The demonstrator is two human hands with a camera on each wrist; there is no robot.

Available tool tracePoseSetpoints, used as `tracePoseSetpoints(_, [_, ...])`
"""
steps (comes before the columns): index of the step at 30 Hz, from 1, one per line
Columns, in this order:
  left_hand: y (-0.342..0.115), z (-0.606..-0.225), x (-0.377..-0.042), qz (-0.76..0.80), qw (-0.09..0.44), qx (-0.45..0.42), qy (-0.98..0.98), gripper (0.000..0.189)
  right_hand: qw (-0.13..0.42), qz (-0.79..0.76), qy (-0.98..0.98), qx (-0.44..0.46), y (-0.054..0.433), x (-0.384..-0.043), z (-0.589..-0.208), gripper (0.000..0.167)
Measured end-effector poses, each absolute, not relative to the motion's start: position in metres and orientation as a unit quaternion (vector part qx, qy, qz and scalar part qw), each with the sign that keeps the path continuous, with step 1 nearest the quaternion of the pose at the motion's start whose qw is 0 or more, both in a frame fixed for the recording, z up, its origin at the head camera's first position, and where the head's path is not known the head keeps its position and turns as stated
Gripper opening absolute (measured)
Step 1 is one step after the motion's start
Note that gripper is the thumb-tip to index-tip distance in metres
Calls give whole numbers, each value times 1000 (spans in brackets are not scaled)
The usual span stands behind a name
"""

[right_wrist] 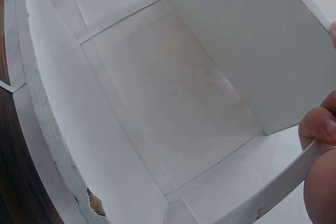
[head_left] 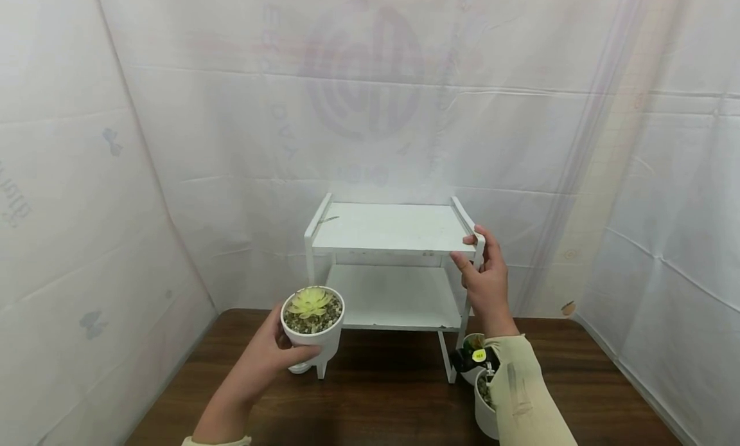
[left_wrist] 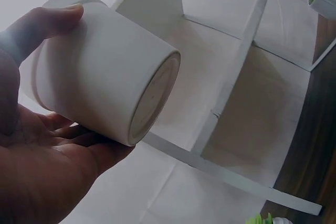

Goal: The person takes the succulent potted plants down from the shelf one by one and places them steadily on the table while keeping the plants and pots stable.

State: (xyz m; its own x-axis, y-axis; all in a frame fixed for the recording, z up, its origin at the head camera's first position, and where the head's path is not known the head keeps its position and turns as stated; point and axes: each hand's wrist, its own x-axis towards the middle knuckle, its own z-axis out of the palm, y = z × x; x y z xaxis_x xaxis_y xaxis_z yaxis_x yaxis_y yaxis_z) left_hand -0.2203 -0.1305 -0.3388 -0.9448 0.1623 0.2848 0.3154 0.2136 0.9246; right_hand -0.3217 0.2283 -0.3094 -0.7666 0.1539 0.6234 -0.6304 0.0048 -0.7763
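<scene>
In the head view, my left hand [head_left: 268, 353] grips a small white pot [head_left: 324, 344] with a yellow-green succulent [head_left: 309, 302] set in gravel. The pot is held in front of the left side of a white two-tier shelf [head_left: 393, 226]. Seen from the left wrist, the pot [left_wrist: 105, 72] is tilted with its base showing, thumb on one side and fingers on the other. My right hand [head_left: 490, 285] holds the shelf's upper right front corner. From the right wrist, its fingers [right_wrist: 317, 127] wrap the white frame [right_wrist: 278, 184], whose edge is chipped.
Two white pots stand by the shelf's right foot, the nearer pot [head_left: 485, 417] partly behind my right sleeve [head_left: 523, 382]. Another white object [head_left: 299, 368] shows low by the left foot. White sheets [head_left: 370, 112] surround the brown wooden table [head_left: 381, 410].
</scene>
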Motion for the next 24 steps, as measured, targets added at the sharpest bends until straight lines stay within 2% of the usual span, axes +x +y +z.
tracePoseSetpoints(24, [-139, -383, -216, -632, 54, -79, -769, 81, 291, 686, -640, 188, 230, -319, -307, 63])
